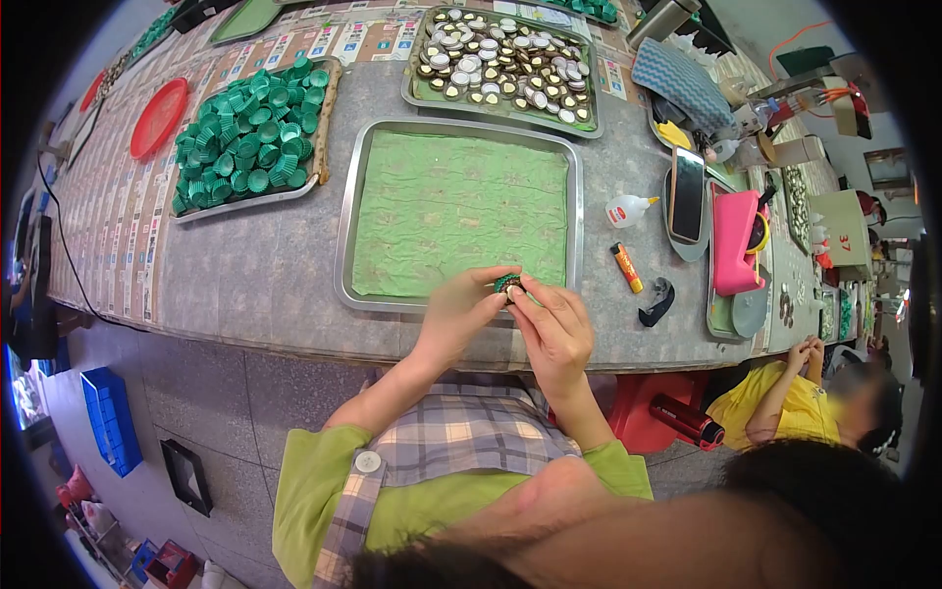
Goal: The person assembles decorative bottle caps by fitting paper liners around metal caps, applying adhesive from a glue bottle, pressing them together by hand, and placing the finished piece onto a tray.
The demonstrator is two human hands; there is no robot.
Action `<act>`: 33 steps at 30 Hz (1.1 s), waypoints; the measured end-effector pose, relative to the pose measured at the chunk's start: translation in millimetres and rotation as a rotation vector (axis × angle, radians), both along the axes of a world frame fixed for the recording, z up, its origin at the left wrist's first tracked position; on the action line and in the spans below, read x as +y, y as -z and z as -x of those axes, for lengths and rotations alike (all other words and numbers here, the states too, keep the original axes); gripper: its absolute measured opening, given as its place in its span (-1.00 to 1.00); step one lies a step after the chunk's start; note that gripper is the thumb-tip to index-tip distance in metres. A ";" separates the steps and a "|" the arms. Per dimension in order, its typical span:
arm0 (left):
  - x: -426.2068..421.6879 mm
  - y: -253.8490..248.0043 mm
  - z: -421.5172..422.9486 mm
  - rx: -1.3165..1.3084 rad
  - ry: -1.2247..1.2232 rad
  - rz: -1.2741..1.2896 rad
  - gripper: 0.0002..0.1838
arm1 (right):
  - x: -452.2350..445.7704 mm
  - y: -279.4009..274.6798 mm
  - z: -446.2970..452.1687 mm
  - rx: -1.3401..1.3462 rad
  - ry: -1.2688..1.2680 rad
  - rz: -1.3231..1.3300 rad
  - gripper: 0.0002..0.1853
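Observation:
Over the front edge of the table, my left hand (459, 316) pinches a small dark green fluted cup (506, 283). My right hand (557, 334) closes on a small brown-and-white round piece (511, 293) at the cup, its fingertips touching my left ones. Fingers partly cover both items, so how far the piece sits inside the cup cannot be told. Just beyond my hands lies a metal tray (345, 211) lined with green sheet. Left of it, another tray (245, 202) holds a heap of green fluted cups (257, 128). Farther back, a third tray (417, 90) carries many brown-and-white round pieces (491, 64).
To the right are a white glue bottle (628, 209), an orange tube (626, 267), a black strap (657, 303), a phone (686, 194) and a pink case (734, 240). A red lid (159, 118) lies left. A person in yellow (780, 402) sits at right.

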State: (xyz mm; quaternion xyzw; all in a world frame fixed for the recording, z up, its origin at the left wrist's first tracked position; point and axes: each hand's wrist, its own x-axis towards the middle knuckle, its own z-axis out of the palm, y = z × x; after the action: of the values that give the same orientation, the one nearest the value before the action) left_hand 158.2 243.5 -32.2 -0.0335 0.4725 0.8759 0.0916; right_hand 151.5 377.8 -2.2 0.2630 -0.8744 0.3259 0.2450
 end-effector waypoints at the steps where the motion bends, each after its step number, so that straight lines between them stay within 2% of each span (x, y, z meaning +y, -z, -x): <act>1: 0.6 0.4 -0.2 0.000 0.000 0.000 -0.69 | -0.3 1.1 0.2 0.011 0.001 -0.001 -0.71; 12: 1.6 2.2 2.2 -0.018 -0.021 0.122 -0.69 | -0.5 8.1 4.6 0.010 -0.004 0.052 -0.70; 17: 0.5 -4.3 5.1 -0.104 0.014 0.020 -0.68 | 1.2 11.9 7.8 0.001 0.010 0.075 -0.70; 19: -0.3 -4.7 5.8 -0.170 0.033 -0.007 -0.67 | 4.8 11.3 9.6 -0.330 -0.050 0.238 -0.73; 22: 0.2 -4.4 6.8 -0.171 0.008 -0.080 -0.66 | 8.1 16.9 11.3 -0.863 -0.178 0.977 -0.70; 24: 0.0 -11.4 8.4 -0.190 0.000 -0.065 -0.66 | 8.9 17.8 14.5 -0.833 -0.185 0.995 -0.65; 27: -1.2 -6.3 7.8 -0.147 0.033 0.006 -0.66 | 1.9 13.8 12.9 -1.017 -0.303 1.065 -0.66; 33: 0.3 2.9 7.3 -0.134 0.010 0.104 -0.64 | -5.6 22.8 12.1 -0.989 -0.252 1.107 -0.67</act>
State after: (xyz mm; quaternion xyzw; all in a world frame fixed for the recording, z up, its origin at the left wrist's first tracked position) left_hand 150.9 243.7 -35.1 -0.0947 0.5104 0.8454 0.1255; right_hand 139.4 372.2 -25.0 0.0223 -0.5543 0.8235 -0.1190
